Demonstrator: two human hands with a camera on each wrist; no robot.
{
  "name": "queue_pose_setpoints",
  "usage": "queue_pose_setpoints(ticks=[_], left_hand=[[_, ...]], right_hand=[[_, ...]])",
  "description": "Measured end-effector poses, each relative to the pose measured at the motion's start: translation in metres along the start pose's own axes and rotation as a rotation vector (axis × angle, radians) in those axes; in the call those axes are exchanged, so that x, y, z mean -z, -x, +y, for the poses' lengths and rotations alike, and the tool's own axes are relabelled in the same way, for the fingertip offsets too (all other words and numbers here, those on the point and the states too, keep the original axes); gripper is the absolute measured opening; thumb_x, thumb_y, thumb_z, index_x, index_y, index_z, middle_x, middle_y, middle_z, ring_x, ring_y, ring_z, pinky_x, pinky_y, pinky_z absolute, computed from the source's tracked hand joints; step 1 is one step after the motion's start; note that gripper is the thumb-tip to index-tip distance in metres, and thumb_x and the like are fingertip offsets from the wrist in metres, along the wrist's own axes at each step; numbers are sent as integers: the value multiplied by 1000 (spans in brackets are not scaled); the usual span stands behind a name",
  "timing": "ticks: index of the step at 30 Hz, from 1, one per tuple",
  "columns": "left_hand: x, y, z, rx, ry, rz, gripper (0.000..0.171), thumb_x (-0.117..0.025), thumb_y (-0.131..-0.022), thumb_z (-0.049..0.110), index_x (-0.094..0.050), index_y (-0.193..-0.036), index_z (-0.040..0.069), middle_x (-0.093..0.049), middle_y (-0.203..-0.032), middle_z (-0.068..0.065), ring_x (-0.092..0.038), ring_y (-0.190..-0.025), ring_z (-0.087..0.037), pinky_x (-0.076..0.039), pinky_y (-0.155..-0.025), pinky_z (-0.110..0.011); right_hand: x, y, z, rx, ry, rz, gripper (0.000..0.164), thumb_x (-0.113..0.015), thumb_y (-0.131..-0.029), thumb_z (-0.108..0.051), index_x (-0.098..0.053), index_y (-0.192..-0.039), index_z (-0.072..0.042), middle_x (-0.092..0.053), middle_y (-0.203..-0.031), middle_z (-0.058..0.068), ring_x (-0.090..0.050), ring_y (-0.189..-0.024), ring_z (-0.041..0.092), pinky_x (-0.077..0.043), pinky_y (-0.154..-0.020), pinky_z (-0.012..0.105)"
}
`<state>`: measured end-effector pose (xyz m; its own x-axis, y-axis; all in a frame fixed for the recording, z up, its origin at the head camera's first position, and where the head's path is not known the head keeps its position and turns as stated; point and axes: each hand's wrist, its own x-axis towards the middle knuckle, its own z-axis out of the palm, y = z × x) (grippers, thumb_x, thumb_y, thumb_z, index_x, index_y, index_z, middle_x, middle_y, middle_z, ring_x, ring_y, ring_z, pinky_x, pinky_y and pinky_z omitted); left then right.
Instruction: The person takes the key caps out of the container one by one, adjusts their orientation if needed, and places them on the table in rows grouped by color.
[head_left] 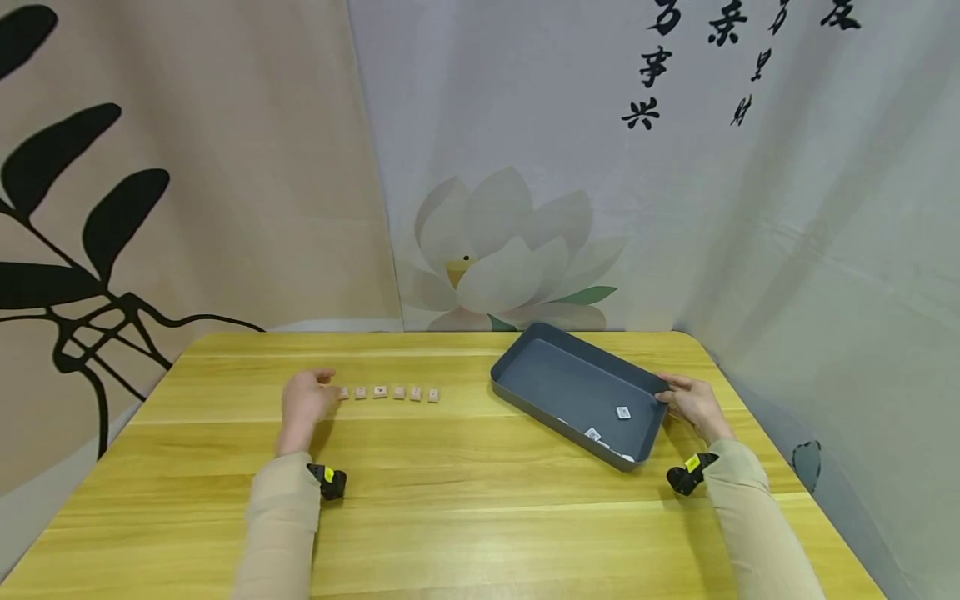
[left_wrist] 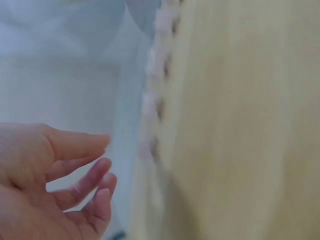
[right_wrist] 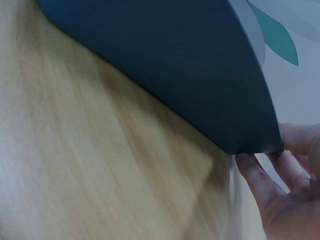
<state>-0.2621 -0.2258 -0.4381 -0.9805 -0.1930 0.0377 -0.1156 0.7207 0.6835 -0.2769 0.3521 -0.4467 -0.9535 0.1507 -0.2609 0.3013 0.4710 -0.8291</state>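
Several small pale square tiles [head_left: 380, 391] stand in a row on the left half of the table, blurred in the left wrist view. Beside the row's left end is my left hand [head_left: 306, 404]; its fingers [left_wrist: 75, 145] are loosely bent, with nothing between them. My right hand [head_left: 696, 406] grips the right-hand corner of a dark grey rectangular tray [head_left: 570, 375], thumb and fingers on its wall and edge. Inside the tray, one white tile [head_left: 623, 412] lies with a dark mark upward. Others, such as another tile [head_left: 592, 434], sit along the near wall, which partly hides them.
The yellow wood-grain table [head_left: 450, 517] reaches back to a hanging curtain [head_left: 480, 125] printed with a lotus and dark characters. Another light curtain [head_left: 885, 275] hangs along the right side. Each wrist carries a small black camera [head_left: 327, 482].
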Motion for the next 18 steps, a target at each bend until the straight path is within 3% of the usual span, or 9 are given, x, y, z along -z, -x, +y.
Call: queue_pose_setpoints(ticks=[2, 4, 8, 10, 12, 16, 18], left_hand=[[-4, 0, 15, -48, -15, 53, 35, -57, -91, 8, -59, -122, -9, -61, -118, -30, -60, -102, -43, -49, -83, -49], [-13, -1, 30, -119, -25, 114, 31, -56, -91, 7, -62, -117, -8, -65, -111, -28, -63, -94, -41, -51, -78, -48], [-39, 1, 62, -223, -14, 123, 26, -56, -91, 7, -66, -112, -5, -69, -101, -23, -65, -84, -34, -52, -69, -43], [-56, 4, 78, -256, 7, 77, 25, -57, -92, 9, -67, -112, -3, -70, -100, -20, -66, -82, -29, -53, -67, -37], [-75, 9, 94, -303, 30, 11, 24, -59, -91, 9, -67, -112, -1, -70, -100, -17, -66, -83, -25, -54, -68, -34], [-113, 22, 127, -501, 64, -165, 24, -63, -90, 11, -67, -112, 1, -71, -101, -13, -67, -89, -23, -56, -77, -34], [-130, 29, 143, -616, 73, -265, 26, -64, -90, 13, -67, -113, 1, -71, -103, -12, -66, -93, -22, -55, -82, -35]], right_hand=[[0, 0, 0, -1, -10, -4, 55, -52, -94, -8, -36, -146, -6, -21, -153, 29, -36, -45, 3, -49, -75, 14], [1, 0, 0, -2, -15, -4, 55, -52, -94, -8, -36, -146, -7, -21, -153, 29, -34, -44, 3, -49, -74, 14], [0, 0, 0, 6, -2, -5, 55, -52, -94, -9, -36, -146, -6, -22, -152, 29, -50, -59, -6, -51, -94, 30], [0, 0, 0, 7, 5, -2, 55, -53, -94, -9, -36, -146, -6, -23, -152, 29, -52, -62, -6, -50, -97, 34], [1, 0, 1, 7, -3, -4, 55, -52, -94, -8, -36, -146, -6, -23, -152, 29, -48, -56, -4, -52, -92, 29], [1, 0, 1, 1, -21, -7, 55, -52, -93, -7, -36, -146, -7, -23, -152, 29, -37, -45, 3, -49, -74, 13], [1, 0, 1, 3, -17, -10, 55, -52, -94, -7, -35, -147, -6, -22, -152, 29, -42, -48, 2, -51, -82, 19]])
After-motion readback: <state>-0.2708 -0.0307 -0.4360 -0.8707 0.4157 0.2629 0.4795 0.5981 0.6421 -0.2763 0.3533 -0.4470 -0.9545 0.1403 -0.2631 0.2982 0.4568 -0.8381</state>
